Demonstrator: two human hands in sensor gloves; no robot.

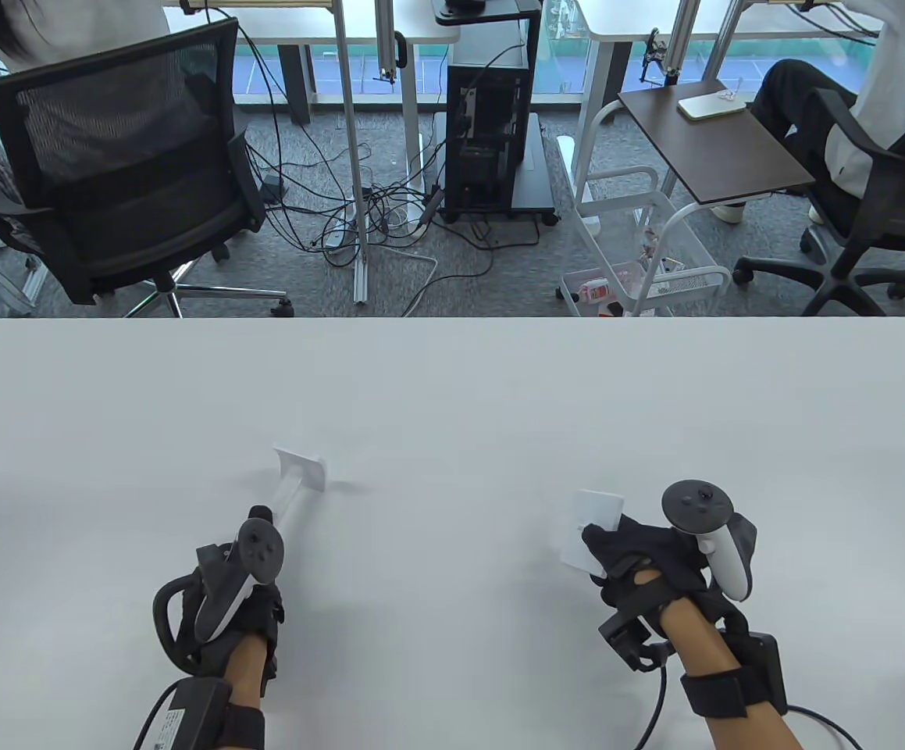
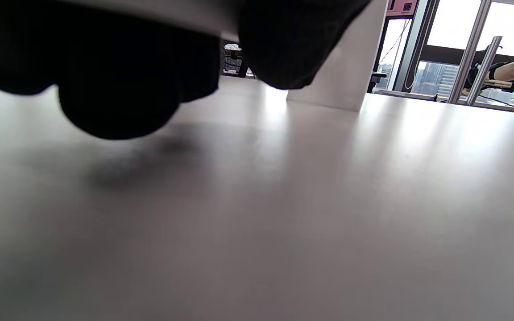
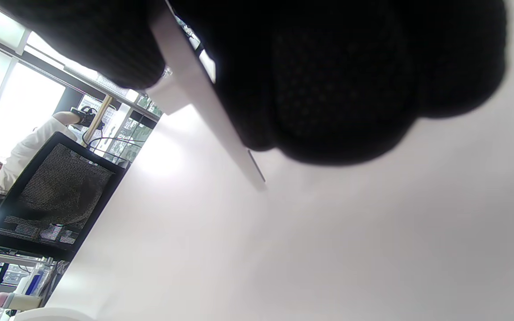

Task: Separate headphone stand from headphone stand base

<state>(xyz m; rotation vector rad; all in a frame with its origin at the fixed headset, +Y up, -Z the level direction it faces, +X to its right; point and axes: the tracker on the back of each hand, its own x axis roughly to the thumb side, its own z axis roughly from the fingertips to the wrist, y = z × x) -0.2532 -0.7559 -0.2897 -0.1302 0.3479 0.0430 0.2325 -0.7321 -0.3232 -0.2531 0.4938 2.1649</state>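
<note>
Near the front edge of the desk (image 1: 452, 375), toward its left side, the left hand (image 1: 226, 601) grips the lower end of the headphone stand (image 1: 296, 488); the fingers are closed around the white post. The post runs away from the person, and the flat plate at its far end touches the desk, as the left wrist view shows. Toward the right side, also near the front edge, the right hand (image 1: 651, 566) holds the headphone stand base (image 1: 593, 527), a thin white plate, pinched between thumb and fingers and tilted on its edge, a little above the desk. The two parts are well apart, so the separation itself seems to be already made, and the step in hand is probably to put both parts down. To do this well, the person should lower the base until it lies flat and only then loosen the fingers, because a thin plate released on its edge will fall over. The stand should be laid down slowly on its side, so that it does not roll toward the base. Beyond the far edge of the desk stands a black office chair (image 1: 116, 156) on the floor
</note>
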